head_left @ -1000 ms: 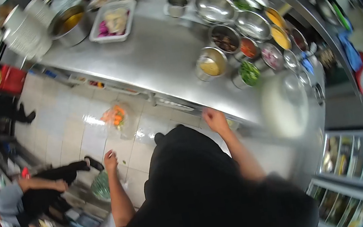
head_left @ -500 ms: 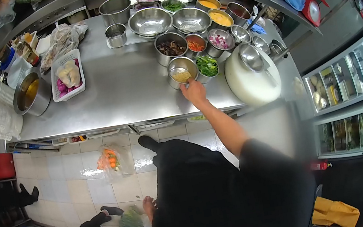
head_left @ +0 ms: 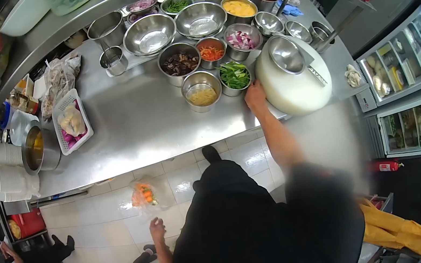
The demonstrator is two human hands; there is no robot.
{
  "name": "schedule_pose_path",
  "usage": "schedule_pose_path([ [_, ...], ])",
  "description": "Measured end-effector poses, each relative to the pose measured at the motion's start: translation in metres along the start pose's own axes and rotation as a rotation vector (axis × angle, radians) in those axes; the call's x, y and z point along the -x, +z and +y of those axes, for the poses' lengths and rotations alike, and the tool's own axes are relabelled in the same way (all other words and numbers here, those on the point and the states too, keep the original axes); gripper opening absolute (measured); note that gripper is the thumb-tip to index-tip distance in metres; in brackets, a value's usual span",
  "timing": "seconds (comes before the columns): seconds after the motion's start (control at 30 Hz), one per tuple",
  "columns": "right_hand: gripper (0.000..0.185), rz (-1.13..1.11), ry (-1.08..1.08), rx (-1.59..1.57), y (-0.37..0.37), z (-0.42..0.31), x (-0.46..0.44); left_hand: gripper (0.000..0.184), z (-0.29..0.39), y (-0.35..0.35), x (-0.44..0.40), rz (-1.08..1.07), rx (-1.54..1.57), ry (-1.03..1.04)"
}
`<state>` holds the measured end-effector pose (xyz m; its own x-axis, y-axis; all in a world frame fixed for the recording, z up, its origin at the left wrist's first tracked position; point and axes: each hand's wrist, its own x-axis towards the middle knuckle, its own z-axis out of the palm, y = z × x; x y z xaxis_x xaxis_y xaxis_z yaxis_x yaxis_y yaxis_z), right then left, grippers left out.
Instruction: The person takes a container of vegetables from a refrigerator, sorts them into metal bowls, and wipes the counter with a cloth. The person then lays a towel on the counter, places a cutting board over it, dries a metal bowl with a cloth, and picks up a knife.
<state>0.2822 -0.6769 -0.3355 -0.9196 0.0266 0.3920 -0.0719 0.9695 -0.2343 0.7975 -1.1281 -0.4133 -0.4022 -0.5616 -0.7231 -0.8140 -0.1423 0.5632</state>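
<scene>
My right hand (head_left: pixel 255 98) is at the table's front, right beside a small metal container of chopped green leaves (head_left: pixel 235 76). Its fingers are curled against the container's right side, between it and a round white chopping block (head_left: pixel 295 79); the fingertips are partly hidden. To the left stands a metal pot (head_left: pixel 202 90) with pale yellow shreds in it. Behind are containers of dark brown pieces (head_left: pixel 179 64), orange-red shreds (head_left: pixel 211 51) and chopped purple onion (head_left: pixel 243 39). My left hand (head_left: pixel 158 230) hangs over the floor, loosely bent and empty, fingers a little apart.
An upturned-looking metal bowl (head_left: pixel 286 55) and a cleaver (head_left: pixel 317 75) lie on the block. A white basket (head_left: pixel 72 120) and stacked white tubs (head_left: pixel 8 178) stand left. A bag of carrots (head_left: pixel 144 194) lies on the floor. Two other people are at lower left.
My right hand has left the pot of pale yellow shreds and moved right to the container of green leaves. My left hand has risen. The view has turned and shifted.
</scene>
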Motion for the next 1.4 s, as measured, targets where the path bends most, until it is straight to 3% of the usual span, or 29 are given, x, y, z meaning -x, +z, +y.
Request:
schedule_pose_path([
  [0.13, 0.024, -0.147, 0.194, -0.031, -0.040, -0.014, 0.021, 0.038, 0.125, 0.010, -0.005, 0.033, 0.023, 0.186],
  [0.2, 0.016, -0.222, 0.313, -0.074, -0.082, -0.028, 0.016, 0.039, 0.189, 0.037, -0.012, -0.041, 0.151, 0.541],
  [0.23, 0.016, -0.227, 0.302, -0.088, -0.098, -0.034, 0.004, 0.042, 0.235, 0.051, 0.002, -0.022, -0.040, 0.718],
  [0.3, 0.025, -0.034, 0.105, -0.249, -0.121, -0.037, -0.011, 0.046, 0.333, 0.094, 0.039, -0.014, -0.243, 0.780],
  [0.33, 0.025, -0.047, 0.097, -0.258, -0.118, -0.039, -0.018, 0.049, 0.375, 0.118, 0.051, -0.044, -0.260, 0.887],
  [0.37, 0.032, -0.068, 0.014, -0.132, -0.113, -0.045, -0.031, 0.049, 0.400, 0.144, 0.037, -0.059, -0.295, 1.057],
  [0.4, 0.039, -0.084, -0.074, -0.008, -0.108, -0.053, -0.044, 0.051, 0.428, 0.173, 0.031, 0.062, -0.391, 1.316],
  [0.43, 0.047, -0.085, -0.083, -0.054, -0.109, -0.066, -0.055, 0.055, 0.456, 0.199, 0.042, 0.076, -0.428, 1.283],
  [0.5, 0.046, -0.066, -0.190, -0.140, -0.108, -0.093, -0.076, 0.061, 0.489, 0.248, 0.036, 0.418, -0.748, 1.222],
  [0.57, 0.036, -0.106, -0.405, -0.201, -0.095, -0.113, -0.096, 0.058, 0.512, 0.270, 0.035, 0.166, -0.649, 0.831],
  [0.67, 0.033, -0.072, -0.551, -0.109, -0.038, -0.117, -0.117, 0.048, 0.504, 0.291, 0.008, 0.085, -0.478, 0.881],
  [0.73, 0.042, -0.210, -0.503, -0.007, -0.028, -0.112, -0.124, 0.041, 0.496, 0.302, -0.001, 0.120, -0.364, 1.014],
  [0.77, 0.041, -0.284, -0.482, 0.007, -0.037, -0.111, -0.124, 0.034, 0.500, 0.303, 0.009, 0.134, -0.385, 0.971],
  [0.83, 0.041, -0.150, -0.556, -0.067, -0.039, -0.105, -0.123, 0.027, 0.497, 0.317, -0.006, 0.097, -0.379, 0.903],
  [0.87, 0.041, -0.053, -0.615, -0.027, -0.029, -0.101, -0.122, 0.024, 0.495, 0.318, -0.009, 0.110, -0.378, 0.995],
  [0.9, 0.039, -0.025, -0.637, -0.125, -0.026, -0.101, -0.125, 0.030, 0.505, 0.311, 0.004, 0.008, -0.408, 0.906],
  [1.0, 0.034, -0.028, -0.632, -0.159, -0.055, -0.126, -0.125, 0.045, 0.516, 0.302, 0.023, 0.046, -0.562, 0.956],
  [1.07, 0.031, 0.083, -0.633, -0.244, -0.067, -0.129, -0.123, 0.058, 0.522, 0.283, 0.056, 0.163, -0.549, 0.880],
  [1.1, 0.036, 0.039, -0.622, -0.221, -0.076, -0.130, -0.121, 0.062, 0.507, 0.282, 0.031, 0.149, -0.551, 0.968],
  [1.13, 0.038, -0.091, -0.469, -0.349, -0.089, -0.137, -0.109, 0.066, 0.491, 0.263, 0.011, 0.088, -0.298, 1.152],
  [1.17, 0.038, -0.065, -0.525, -0.359, -0.071, -0.123, -0.101, 0.068, 0.480, 0.248, 0.003, 0.143, -0.253, 1.220],
  [1.23, 0.036, 0.125, -0.380, -0.423, -0.110, -0.137, -0.075, 0.061, 0.447, 0.198, -0.004, 0.332, -0.212, 1.412],
  [1.3, 0.033, 0.180, -0.319, -0.463, -0.148, -0.130, -0.055, 0.054, 0.404, 0.147, -0.018, 0.244, 0.052, 1.206],
  [1.33, 0.033, 0.195, -0.318, -0.458, -0.168, -0.122, -0.042, 0.052, 0.394, 0.128, 0.015, 0.149, 0.248, 0.870],
  [1.37, 0.033, 0.235, -0.237, -0.390, -0.184, -0.104, -0.019, 0.051, 0.361, 0.105, 0.002, 0.452, -0.080, 0.959],
  [1.4, 0.032, 0.271, -0.157, -0.352, -0.199, -0.085, 0.003, 0.051, 0.324, 0.090, -0.015, 0.449, 0.024, 0.990],
])
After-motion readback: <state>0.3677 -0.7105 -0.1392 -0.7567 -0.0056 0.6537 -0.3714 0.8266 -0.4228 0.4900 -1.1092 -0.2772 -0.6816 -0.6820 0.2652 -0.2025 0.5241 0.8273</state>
